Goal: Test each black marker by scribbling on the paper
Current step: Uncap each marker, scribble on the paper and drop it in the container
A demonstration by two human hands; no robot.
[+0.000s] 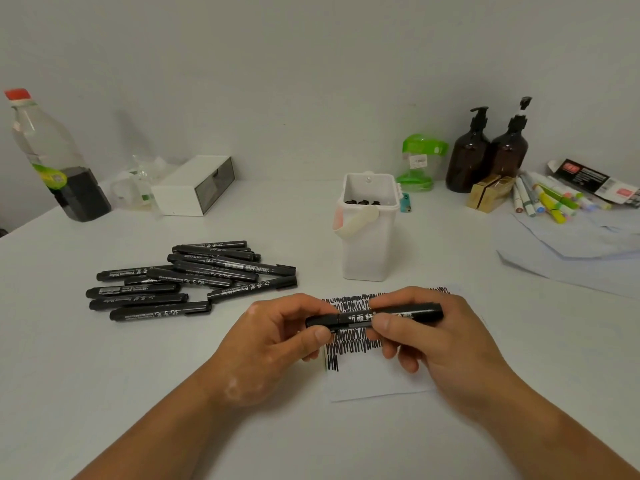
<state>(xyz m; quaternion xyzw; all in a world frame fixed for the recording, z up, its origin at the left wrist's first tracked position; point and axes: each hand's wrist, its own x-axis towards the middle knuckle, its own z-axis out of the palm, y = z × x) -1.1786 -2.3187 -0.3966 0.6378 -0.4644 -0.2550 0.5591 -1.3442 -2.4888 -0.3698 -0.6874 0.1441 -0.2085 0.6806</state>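
I hold one black marker level above a white sheet of paper covered with rows of black scribbles. My left hand pinches the capped end of that marker. My right hand grips its barrel. The cap sits on the marker. A pile of several more black markers lies on the white table to the left. A white bin behind the paper holds a few black markers standing upright.
At the far left stands a clear bottle with dark liquid, beside a white box. Two brown pump bottles, a green container, coloured markers and loose papers fill the right back.
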